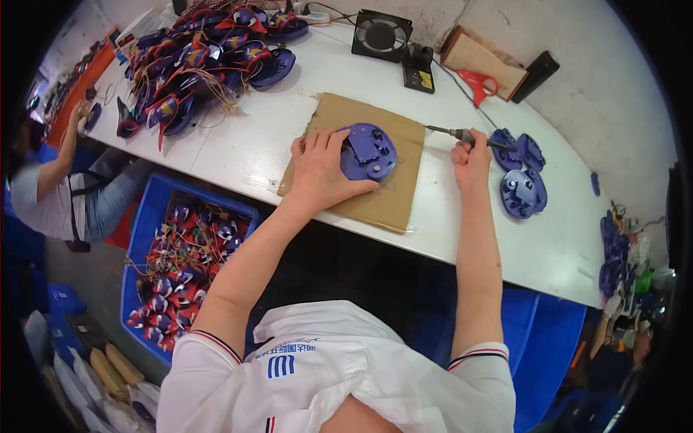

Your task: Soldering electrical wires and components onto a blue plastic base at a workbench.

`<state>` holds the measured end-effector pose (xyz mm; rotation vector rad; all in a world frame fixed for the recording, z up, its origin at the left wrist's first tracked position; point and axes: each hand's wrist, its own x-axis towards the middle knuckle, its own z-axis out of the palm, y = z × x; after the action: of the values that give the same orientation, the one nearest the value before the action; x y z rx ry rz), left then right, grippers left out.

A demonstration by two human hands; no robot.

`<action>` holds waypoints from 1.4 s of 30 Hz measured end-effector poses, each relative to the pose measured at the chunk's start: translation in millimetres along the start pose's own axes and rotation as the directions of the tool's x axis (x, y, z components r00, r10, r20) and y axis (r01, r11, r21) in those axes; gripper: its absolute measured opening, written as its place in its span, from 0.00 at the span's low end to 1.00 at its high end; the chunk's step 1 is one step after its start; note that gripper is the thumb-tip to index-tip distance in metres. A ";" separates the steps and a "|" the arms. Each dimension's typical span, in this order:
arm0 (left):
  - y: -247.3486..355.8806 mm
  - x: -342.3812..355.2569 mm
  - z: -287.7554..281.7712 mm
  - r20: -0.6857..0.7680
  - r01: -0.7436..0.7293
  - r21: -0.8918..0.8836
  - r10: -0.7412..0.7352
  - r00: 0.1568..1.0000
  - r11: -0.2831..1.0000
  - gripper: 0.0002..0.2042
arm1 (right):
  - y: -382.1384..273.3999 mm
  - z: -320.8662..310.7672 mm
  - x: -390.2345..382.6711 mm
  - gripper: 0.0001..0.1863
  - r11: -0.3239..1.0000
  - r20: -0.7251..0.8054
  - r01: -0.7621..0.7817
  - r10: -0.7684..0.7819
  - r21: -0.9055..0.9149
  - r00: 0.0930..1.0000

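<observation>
A round purple plastic shell (377, 153) lies on a brown cardboard sheet (393, 206), its inner side with posts and a battery-box shape facing up. My left hand (317, 169) grips the shell from its left side, fingers over the upper rim and thumb along the lower edge. To the right, my right hand (471, 160) is closed around a soldering iron (456, 133). The iron's tip points left, near the cardboard's right edge and apart from the shell. Several more purple shells (518, 195) rest on the white table, right of my right hand.
A large heap of purple and red parts with wires (209, 61) covers the far left. At the back stand a fan (381, 36), an iron stand (419, 68) and red-handled scissors (478, 85). A blue bin (133, 267) of wired parts sits below left. Another person (54, 177) works at far left.
</observation>
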<state>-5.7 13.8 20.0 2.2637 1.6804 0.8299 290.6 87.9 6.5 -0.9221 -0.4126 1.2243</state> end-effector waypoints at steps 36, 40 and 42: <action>-226.5 40.2 -113.9 -0.550 0.858 -0.022 -0.723 0.417 0.512 0.65 | -4.8 -19.6 7.2 0.09 0.998 0.005 -0.047 0.047 0.040 0.999; -244.8 49.3 -116.3 -0.609 0.872 0.016 -0.687 0.396 0.489 0.63 | -6.3 -11.7 -0.4 0.09 0.999 -0.010 -0.040 0.040 -0.026 0.999; -248.0 49.3 -122.3 -0.584 0.867 0.019 -0.698 0.414 0.498 0.62 | -8.1 -14.3 -2.5 0.08 0.998 -0.017 -0.050 0.049 -0.028 0.999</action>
<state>-265.0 121.9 18.3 0.9961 2.9470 0.9509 305.0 79.7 4.9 -0.9708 -0.3972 1.2580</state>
